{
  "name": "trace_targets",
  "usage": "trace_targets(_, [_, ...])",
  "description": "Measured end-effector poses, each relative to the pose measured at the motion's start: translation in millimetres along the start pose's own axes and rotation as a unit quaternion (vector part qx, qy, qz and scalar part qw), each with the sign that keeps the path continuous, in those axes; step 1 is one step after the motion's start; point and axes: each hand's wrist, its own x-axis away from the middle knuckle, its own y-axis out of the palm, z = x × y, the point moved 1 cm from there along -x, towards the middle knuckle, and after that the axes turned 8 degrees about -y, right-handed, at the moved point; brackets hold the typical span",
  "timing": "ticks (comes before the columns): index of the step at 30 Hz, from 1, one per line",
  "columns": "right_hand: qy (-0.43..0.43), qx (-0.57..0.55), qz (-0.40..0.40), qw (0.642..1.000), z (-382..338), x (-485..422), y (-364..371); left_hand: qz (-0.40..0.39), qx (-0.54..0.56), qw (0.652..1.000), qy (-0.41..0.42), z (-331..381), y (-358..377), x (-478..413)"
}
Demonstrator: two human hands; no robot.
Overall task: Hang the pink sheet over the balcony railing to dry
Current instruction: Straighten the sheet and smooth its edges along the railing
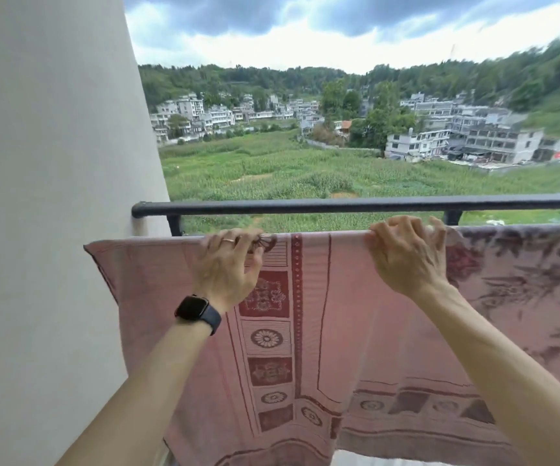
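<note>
Beyond the balcony lie green fields [271,169], pale blocky houses [439,139] and wooded hills under heavy cloud, with a smooth white wall [53,196] closing the left side. Across the view runs the round black metal balcony railing [339,205]. Just below it hangs the pink sheet [339,314], woven cloth with dark red flower and panel borders. Its top fold lies straight from the wall to the right edge of the picture, and the near half falls toward the person; the cloth hides what carries the fold.

Wind is the main risk, I judge: if too little cloth hangs on the far side, a gust or the wet weight of the near half could drag the sheet off and over the drop. Letting go before both halves balance would cause the same slide. The left corner by the wall juts out loose and could lift first.

Both forearms reach forward and up, wrists bent back. The left hand [229,264], with a black wristwatch [197,312] and a ring [228,240], hooks curled fingers over the fold, thumb spread on the near face. The right hand [406,257] grips the fold further right, well apart, fingers bent over the top edge; they are blurred.
</note>
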Motion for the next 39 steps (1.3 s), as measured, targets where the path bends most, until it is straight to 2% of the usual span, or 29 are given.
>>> trace_targets(3, [0.099,-0.030,-0.024,0.994,69.9,12.2,-15.2,-0.021,-0.039,0.996,-0.075,6.5,-4.4,8.6])
trace_targets(5, [0.103,-0.021,-0.036,0.994,111.8,29.8,-22.8,-0.043,-0.045,0.989,-0.133,34.3,-10.8,3.2])
trace_targets(6, [0.091,-0.017,-0.047,0.995,125.8,37.5,-27.4,-0.057,-0.048,0.988,-0.133,57.1,-11.0,0.3])
trace_targets(10, [0.044,-0.038,-0.081,0.995,151.8,46.2,-38.7,-0.094,-0.012,0.995,-0.009,175.3,5.5,-7.6])
trace_targets(15, [0.067,-0.016,-0.027,0.997,228.8,71.0,-47.2,-0.093,0.001,0.991,0.099,314.6,41.5,-25.0])
trace_targets(18, [0.117,-0.012,-0.018,0.993,294.9,87.3,-54.8,-0.103,-0.011,0.993,0.059,362.4,60.2,-27.7])
trace_targets(20, [0.094,0.006,-0.009,0.995,325.5,97.8,-55.0,-0.085,-0.006,0.996,0.030,388.1,69.5,-25.6])
trace_targets(23, [0.023,0.019,0.012,0.999,352.8,103.2,-52.6,-0.062,-0.009,0.996,0.071,445.6,83.9,-32.1])
trace_targets(27, [0.105,-0.012,0.017,0.994,421.7,110.5,-64.6,-0.070,0.008,0.989,0.127,542.9,102.3,-50.2])
trace_targets(30, [0.095,0.027,-0.020,0.995,488.1,125.4,-74.1,-0.089,0.010,0.985,0.144,598.9,117.2,-53.4])
trace_targets(32, [0.096,0.053,-0.021,0.994,529.6,134.0,-80.0,-0.089,-0.003,0.988,0.129,614.0,125.4,-53.3])
trace_targets(36, [0.178,0.043,0.006,0.983,624.4,153.7,-92.9,-0.027,-0.011,0.995,0.091,613.8,135.7,-49.4])
trace_targets(39, [0.143,0.045,0.013,0.989,661.5,158.3,-95.7,-0.029,-0.022,0.999,0.036,649.9,135.5,-58.3])
